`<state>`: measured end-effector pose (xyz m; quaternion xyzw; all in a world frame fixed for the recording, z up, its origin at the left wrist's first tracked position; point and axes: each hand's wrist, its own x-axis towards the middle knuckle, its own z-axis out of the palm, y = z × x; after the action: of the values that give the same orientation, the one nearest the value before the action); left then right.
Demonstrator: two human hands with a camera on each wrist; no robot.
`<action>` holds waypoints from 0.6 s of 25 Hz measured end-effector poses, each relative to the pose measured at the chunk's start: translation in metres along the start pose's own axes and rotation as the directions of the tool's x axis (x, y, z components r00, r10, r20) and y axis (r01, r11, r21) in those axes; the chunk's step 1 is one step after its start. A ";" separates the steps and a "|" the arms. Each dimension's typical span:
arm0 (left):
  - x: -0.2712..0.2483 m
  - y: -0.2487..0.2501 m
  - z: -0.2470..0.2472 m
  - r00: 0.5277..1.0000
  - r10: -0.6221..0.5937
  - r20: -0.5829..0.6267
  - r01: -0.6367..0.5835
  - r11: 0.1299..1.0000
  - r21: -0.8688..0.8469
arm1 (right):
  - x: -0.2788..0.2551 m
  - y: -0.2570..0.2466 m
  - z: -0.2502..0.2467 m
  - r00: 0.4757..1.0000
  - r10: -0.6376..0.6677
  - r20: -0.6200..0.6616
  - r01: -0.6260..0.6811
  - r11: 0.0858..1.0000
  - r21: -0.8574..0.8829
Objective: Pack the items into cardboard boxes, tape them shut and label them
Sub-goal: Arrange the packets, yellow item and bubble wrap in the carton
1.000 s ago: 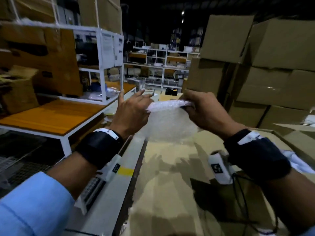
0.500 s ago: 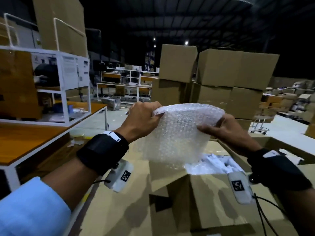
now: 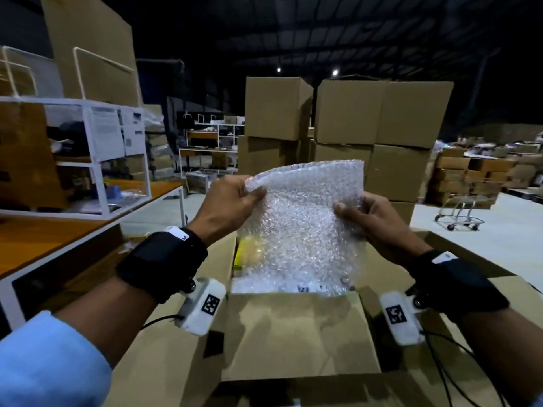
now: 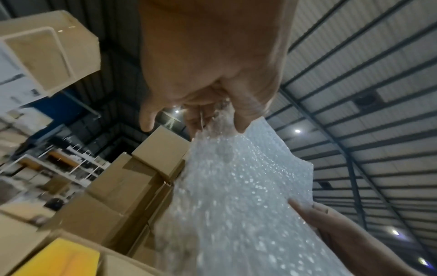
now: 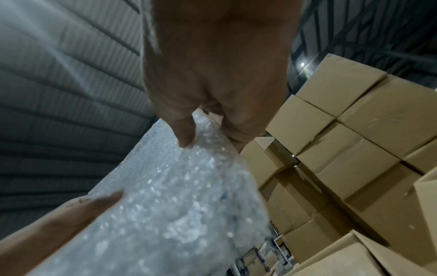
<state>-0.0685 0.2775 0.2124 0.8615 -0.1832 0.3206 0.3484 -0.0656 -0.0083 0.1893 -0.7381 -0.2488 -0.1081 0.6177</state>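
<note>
Left hand [image 3: 232,201] has its thumb and fingers pinched on the upper left corner of one bubble wrap sheet [image 3: 305,227], and the right hand [image 3: 373,221] is pinching the right edge a bit lower, thumb in front. So both hands are closed on the same sheet, holding it upright over one open cardboard box [image 3: 296,333] at 6 o'clock. Inside the box there's something yellow [image 3: 246,251] at the left wall plus white stuff I can't make out. At 12 o'clock behind the sheet sits a stack of brown boxes [image 3: 379,113], at least six. White shelf rack [image 3: 97,154] at 9 o'clock, one cart [image 3: 458,212] at 3 o'clock.
</note>
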 end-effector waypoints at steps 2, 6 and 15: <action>-0.004 0.011 0.010 0.994 -0.108 0.030 0.111 0.983 -0.148 | -0.002 0.007 -0.009 1.000 -0.020 0.007 0.020 1.000 0.015; -0.026 0.030 0.026 0.964 -0.186 0.190 0.254 0.858 -0.446 | -0.003 0.018 -0.018 1.000 -0.010 -0.010 0.011 0.997 0.076; -0.025 0.007 0.044 0.918 -0.315 0.240 0.395 0.780 -0.485 | 0.001 0.032 -0.024 0.984 0.104 0.145 -0.139 0.955 0.263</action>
<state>-0.0722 0.2431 0.1743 0.7734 -0.1224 0.1234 0.6097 -0.0452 -0.0352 0.1674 -0.6658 -0.2549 0.0133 0.7012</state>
